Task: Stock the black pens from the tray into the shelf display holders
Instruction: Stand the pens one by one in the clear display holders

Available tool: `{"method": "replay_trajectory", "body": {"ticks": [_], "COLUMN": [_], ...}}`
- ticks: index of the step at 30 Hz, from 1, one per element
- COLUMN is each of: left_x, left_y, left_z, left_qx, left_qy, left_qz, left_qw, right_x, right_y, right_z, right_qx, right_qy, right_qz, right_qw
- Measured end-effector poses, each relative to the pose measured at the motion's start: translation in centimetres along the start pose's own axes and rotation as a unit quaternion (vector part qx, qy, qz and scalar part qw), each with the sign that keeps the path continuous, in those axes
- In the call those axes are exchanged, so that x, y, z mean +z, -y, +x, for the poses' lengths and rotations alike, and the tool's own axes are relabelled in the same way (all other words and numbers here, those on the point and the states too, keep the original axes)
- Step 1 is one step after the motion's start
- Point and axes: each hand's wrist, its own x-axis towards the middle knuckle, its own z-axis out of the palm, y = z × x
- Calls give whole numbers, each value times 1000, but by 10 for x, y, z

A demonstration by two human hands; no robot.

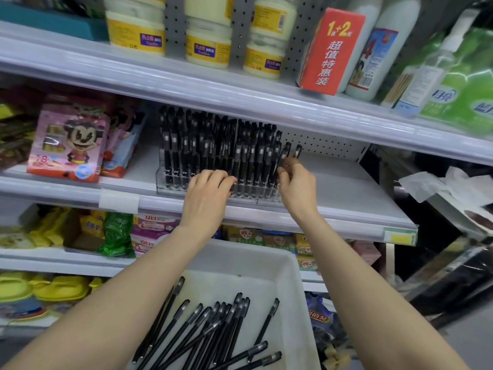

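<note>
Black pens [286, 153]: R hand [296, 188] fingers pinch two by holder [170, 186]; L hand [205, 193] fingers curl on racked ones.

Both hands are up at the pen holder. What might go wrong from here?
1. The right hand pinches two pens at the crowded right end of the clear holder; they may miss a slot and fall onto the shelf.
2. The left hand reaches among the front-row pens; a nudge could tip them.
</note>
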Motion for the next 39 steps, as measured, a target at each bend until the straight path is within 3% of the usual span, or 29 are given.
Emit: {"method": "replay_trajectory", "body": {"ticks": [7, 12, 18, 20, 24, 29, 33, 39], "left_x": [1, -3, -22, -19, -11, -9, 0, 16], "left_y": [1, 5, -5, -7, -9, -12, -21, -12], "left_z": [-4, -15, -65, -92, -137, -160, -161, -155], "left_qx": [15, 22, -29, -63, -126, -70, -15, -38], "left_qy": [8, 60, 79, 133, 349, 526, 547, 524], "left_qz": [3, -16, -129, -167, -155, -150, -97, -104], "left_qw": [1000, 998, 988, 975, 916, 834, 831, 844], "right_x": [3, 9, 33, 48, 76, 84, 83, 90], "right_y": [-4, -5, -7, -15, -38, -54, -61, -62], "right_z": [-5, -30, -91, -120, -170, -187, -184, -182], "right_qx": [14, 0, -66, -68, 1, 60, 83, 91], "right_qy": [0, -66, -44, -10, 85, 150, 153, 176], "right_qz": [2, 44, 62, 59, 51, 17, 3, 4], "right_qw": [1000, 997, 995, 996, 995, 987, 985, 980]}}
